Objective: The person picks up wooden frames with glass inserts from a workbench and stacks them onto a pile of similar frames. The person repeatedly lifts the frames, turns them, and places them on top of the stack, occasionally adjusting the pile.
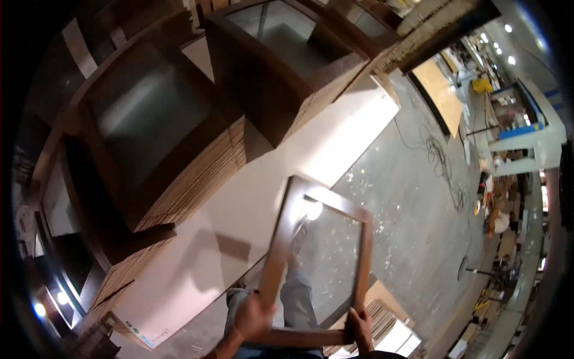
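A brown wooden frame (276, 257) is held up in front of my body, tilted away from me. Through its middle I see my legs and the floor, and a bright glare near its top edge suggests a glass pane. My left hand (254, 317) is closed around the lower left side. At the lower right corner, my right hand (360, 326) grips the same frame, its fingers wrapped over the edge.
Tall stacks of similar dark frames (185, 173) stand on a long white board (239, 203) to the left. Black cables (439, 164) lie on the speckled grey floor (412, 221). A pile of flat sheets (388, 335) sits near my right hand. Cluttered shelving (508, 233) lines the far right.
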`<state>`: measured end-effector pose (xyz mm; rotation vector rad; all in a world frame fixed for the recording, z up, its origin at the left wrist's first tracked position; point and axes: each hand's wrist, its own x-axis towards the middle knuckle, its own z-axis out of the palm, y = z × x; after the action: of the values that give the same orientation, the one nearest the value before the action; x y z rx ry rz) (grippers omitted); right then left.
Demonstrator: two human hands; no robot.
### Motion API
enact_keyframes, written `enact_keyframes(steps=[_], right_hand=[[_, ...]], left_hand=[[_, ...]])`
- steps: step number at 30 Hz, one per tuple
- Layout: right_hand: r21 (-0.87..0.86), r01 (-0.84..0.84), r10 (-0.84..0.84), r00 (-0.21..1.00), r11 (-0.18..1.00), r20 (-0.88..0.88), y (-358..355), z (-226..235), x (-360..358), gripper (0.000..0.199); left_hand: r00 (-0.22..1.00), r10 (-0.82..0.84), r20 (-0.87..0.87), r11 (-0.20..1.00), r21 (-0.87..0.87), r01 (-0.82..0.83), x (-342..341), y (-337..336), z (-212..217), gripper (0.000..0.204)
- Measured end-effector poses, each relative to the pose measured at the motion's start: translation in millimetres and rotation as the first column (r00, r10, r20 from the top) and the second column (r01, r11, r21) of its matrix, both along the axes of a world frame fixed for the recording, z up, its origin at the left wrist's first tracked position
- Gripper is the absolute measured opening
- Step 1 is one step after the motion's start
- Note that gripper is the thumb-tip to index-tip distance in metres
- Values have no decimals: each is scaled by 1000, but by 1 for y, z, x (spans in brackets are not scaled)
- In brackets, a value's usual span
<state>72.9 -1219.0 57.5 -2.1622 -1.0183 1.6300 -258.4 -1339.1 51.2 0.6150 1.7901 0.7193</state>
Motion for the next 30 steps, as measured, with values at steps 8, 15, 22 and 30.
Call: enact_keyframes(steps=[8, 15, 22, 30], right_hand=[[465, -243, 197, 969, 851, 146, 279, 74, -27, 45], [479, -774, 804, 558, 414, 206, 622, 100, -276, 35], [459, -879, 903, 296, 130, 312, 682, 121, -495, 44], [267, -964, 940, 99, 9, 325, 697, 107, -560, 94]], left_hand=[[972, 233, 25, 922, 313, -229, 17, 196, 52, 71], [699, 713, 55, 623, 407, -668, -116, 398, 110, 56], [423, 904, -58, 361, 635, -683, -220, 465, 76, 49], [445, 895, -41, 406, 489, -772, -265, 462, 48, 45]])
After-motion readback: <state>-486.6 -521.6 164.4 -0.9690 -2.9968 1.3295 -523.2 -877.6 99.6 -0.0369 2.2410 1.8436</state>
